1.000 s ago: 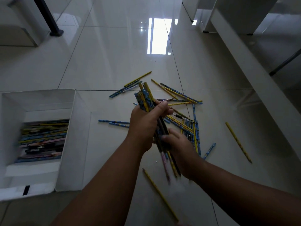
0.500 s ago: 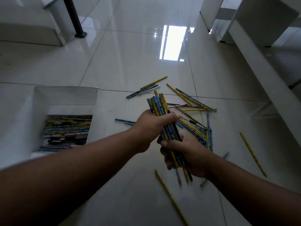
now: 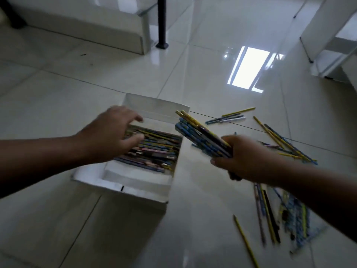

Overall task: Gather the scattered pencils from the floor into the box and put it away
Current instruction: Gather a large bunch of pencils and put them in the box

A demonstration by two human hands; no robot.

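Across the pale, glossy floor (image 3: 96, 84) your work splits in two. The white box (image 3: 154, 106) lies open at about ten o'clock from the middle of the view, and the loose pencils (image 3: 286, 144) fan out from three o'clock down to five. The box's flaps are folded back, so nothing bars the way in. The pencils already in it (image 3: 152, 149) lie side by side in a flat layer, which is likely why the next lot is held as a neat sheaf rather than a loose handful.

Your right hand (image 3: 245, 161), at three o'clock from the box and just beside its right wall, grips a thick bundle of pencils (image 3: 201, 136) by its lower end. The free ends point toward eleven o'clock and reach the box's far right corner in the view. That slant looks like the set-up for laying them in lengthwise.

Your left hand (image 3: 110, 132) is over the box, above the stored layer, probably to square it up or make room. Its fingers (image 3: 133, 141) are spread and nearly straight, holding nothing; blur hides whether the tips touch the pencils beneath. Your right fingers (image 3: 228, 141) are curled tight round the bundle.

One yellow pencil (image 3: 245, 242) lies alone at six o'clock from that hand, well apart from the box.
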